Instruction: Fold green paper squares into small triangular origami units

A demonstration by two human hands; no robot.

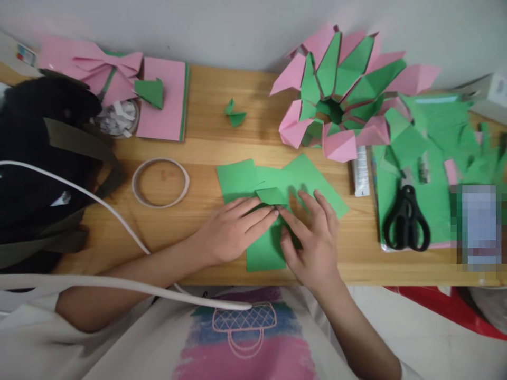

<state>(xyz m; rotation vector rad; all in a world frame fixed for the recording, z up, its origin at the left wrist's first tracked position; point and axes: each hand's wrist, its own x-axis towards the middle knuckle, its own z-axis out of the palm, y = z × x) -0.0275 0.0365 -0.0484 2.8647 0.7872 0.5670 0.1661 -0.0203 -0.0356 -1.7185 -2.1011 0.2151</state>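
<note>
Several green paper pieces [263,253] lie overlapping on the table in front of me. A small folded green paper [272,196] rests on top of them, one flap raised. My left hand [235,227] reaches in from the left, fingers close together and closed on the near edge of this folded paper, its thumb hidden. From the right comes my right hand [312,240] with its fingers spread. Its index fingertip touches the folded paper beside my left fingertips, and the thumb stands apart over the green sheets.
A tape roll [160,205] lies left, near a black bag [35,132] and white cables. Behind are a pink paper stack [160,119] and a pink-green paper flower [330,79]. At right are a white tube [361,171], black scissors [406,221] and green sheets [435,211].
</note>
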